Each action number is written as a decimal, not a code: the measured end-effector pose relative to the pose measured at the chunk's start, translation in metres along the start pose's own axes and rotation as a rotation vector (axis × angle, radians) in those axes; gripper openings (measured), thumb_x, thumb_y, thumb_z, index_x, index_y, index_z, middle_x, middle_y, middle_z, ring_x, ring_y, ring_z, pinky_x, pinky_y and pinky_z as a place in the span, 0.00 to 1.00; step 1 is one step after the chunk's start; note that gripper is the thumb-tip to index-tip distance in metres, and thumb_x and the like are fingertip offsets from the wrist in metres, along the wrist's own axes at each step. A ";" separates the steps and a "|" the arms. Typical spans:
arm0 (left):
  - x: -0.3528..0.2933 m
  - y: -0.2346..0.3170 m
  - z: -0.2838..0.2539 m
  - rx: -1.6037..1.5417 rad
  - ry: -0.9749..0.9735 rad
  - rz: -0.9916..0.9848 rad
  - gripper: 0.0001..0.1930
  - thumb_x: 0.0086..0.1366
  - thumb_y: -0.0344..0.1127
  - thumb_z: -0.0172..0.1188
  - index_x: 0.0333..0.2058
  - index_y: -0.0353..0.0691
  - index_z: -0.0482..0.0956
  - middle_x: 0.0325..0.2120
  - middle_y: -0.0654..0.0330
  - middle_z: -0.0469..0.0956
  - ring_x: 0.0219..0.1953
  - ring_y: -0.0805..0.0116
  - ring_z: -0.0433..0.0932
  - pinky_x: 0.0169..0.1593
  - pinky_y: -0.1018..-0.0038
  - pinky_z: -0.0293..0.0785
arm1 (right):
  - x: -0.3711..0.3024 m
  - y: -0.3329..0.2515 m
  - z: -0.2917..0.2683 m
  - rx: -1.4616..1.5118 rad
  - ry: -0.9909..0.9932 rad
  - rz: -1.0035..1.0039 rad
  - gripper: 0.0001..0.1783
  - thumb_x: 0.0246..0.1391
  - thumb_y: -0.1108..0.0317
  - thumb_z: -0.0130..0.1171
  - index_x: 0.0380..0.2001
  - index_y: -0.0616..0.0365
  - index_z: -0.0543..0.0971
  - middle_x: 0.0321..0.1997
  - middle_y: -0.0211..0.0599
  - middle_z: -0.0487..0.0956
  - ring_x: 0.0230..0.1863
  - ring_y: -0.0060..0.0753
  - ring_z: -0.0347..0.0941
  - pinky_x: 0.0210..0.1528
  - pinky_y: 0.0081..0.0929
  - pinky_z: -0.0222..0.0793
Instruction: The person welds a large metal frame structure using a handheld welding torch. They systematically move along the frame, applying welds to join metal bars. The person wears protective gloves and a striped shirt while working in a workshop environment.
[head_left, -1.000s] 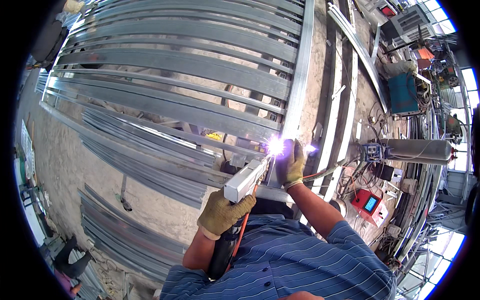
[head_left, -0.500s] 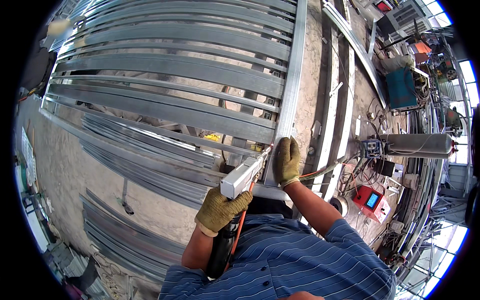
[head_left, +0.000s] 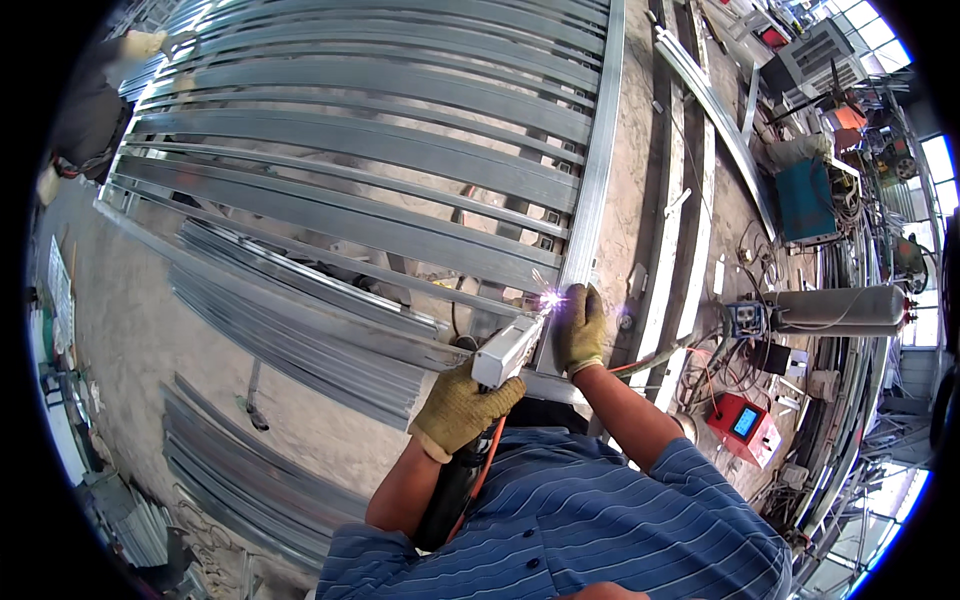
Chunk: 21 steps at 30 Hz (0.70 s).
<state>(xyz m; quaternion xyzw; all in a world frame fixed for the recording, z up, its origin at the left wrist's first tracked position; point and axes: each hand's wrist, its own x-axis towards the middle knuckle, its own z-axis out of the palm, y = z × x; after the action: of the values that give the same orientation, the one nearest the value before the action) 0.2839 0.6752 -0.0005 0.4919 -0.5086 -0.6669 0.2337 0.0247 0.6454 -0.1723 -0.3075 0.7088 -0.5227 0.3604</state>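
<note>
My left hand point(head_left: 462, 408), in a yellow-green work glove, is wrapped round the grip of a welding gun point(head_left: 507, 352) with a boxy silver body. The gun's nozzle points at the corner where a crossbar meets the long silver metal rail point(head_left: 590, 190). A bright purple-white weld spark point(head_left: 550, 299) glows there and throws off thin sparks. Just right of the glow, my gloved right hand point(head_left: 582, 330) lies on the rail with its fingers stretched along it. Many parallel metal crossbars point(head_left: 360, 145) run leftward from the rail. Behind my left wrist hangs a thick black hose point(head_left: 447, 500).
Loose metal profiles point(head_left: 290, 335) lie stacked at the left. At the right stand a grey gas cylinder point(head_left: 840, 310), a red box with a screen point(head_left: 742, 428) and a teal machine point(head_left: 805, 200), with cables on the floor. Another person point(head_left: 90, 110) is at the far left.
A bright weld spark has appeared at the nozzle. The gun and my left hand have shifted slightly right in the view; the frame has also shifted. The other person's body shows more.
</note>
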 end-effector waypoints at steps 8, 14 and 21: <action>-0.013 0.016 0.015 0.104 0.109 0.023 0.20 0.75 0.39 0.74 0.58 0.35 0.87 0.33 0.59 0.89 0.33 0.73 0.87 0.39 0.70 0.83 | -0.007 -0.025 0.005 -0.039 -0.034 -0.036 0.23 0.80 0.54 0.58 0.61 0.63 0.79 0.56 0.42 0.85 0.53 0.34 0.80 0.58 0.35 0.78; -0.017 0.016 0.029 0.101 0.101 -0.052 0.18 0.75 0.38 0.74 0.58 0.35 0.88 0.33 0.59 0.88 0.32 0.72 0.86 0.38 0.70 0.82 | -0.007 -0.016 0.004 -0.080 0.031 -0.124 0.28 0.82 0.48 0.54 0.56 0.68 0.82 0.46 0.50 0.87 0.47 0.39 0.81 0.55 0.39 0.78; -0.020 0.014 0.040 0.023 0.127 -0.004 0.18 0.74 0.39 0.73 0.56 0.33 0.87 0.33 0.57 0.89 0.33 0.69 0.87 0.38 0.69 0.83 | -0.020 0.001 -0.006 -0.144 -0.026 -0.093 0.28 0.82 0.49 0.52 0.58 0.69 0.81 0.52 0.64 0.87 0.53 0.61 0.84 0.58 0.47 0.78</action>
<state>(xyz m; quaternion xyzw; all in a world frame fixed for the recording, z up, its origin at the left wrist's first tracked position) 0.2538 0.7042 0.0203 0.5369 -0.4993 -0.6290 0.2584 0.0309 0.6651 -0.1680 -0.3718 0.7247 -0.4827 0.3219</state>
